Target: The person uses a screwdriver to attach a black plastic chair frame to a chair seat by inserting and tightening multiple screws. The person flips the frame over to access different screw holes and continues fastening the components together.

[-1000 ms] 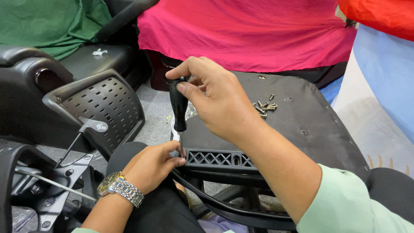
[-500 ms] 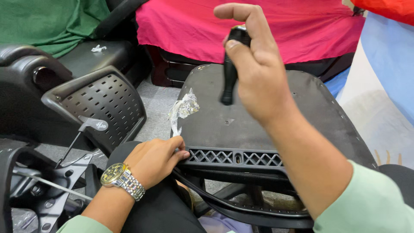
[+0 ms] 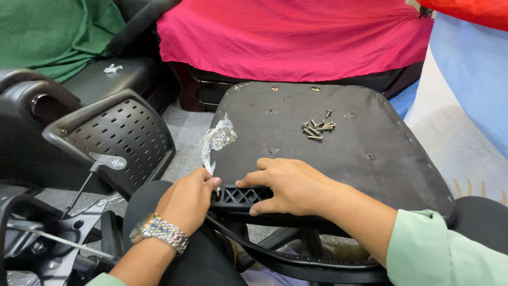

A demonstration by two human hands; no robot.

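Note:
An upturned black chair seat [image 3: 370,137] lies in front of me, with a black lattice bracket [image 3: 238,195] along its near edge. My right hand [image 3: 291,185] rests on the seat's front edge, index finger above the bracket and thumb below it. My left hand [image 3: 185,204], with a metal watch on the wrist, has its fingers curled against the bracket's left end. A small clear plastic bag [image 3: 217,139] lies just above the left hand. Several loose screws [image 3: 317,128] sit in a pile on the seat, well beyond both hands.
A black perforated chair back [image 3: 121,140] with a lever stands at the left. Chair base metalwork [image 3: 47,238] lies at the lower left. Behind are a pink cloth [image 3: 291,37] over furniture, a green cloth [image 3: 53,26] and a blue and white sheet [image 3: 465,106].
My right hand held a black-handled screwdriver upright at the bracket, then lifted it away. Now the tool is out of view and that hand is down on the bracket. The left hand stayed put.

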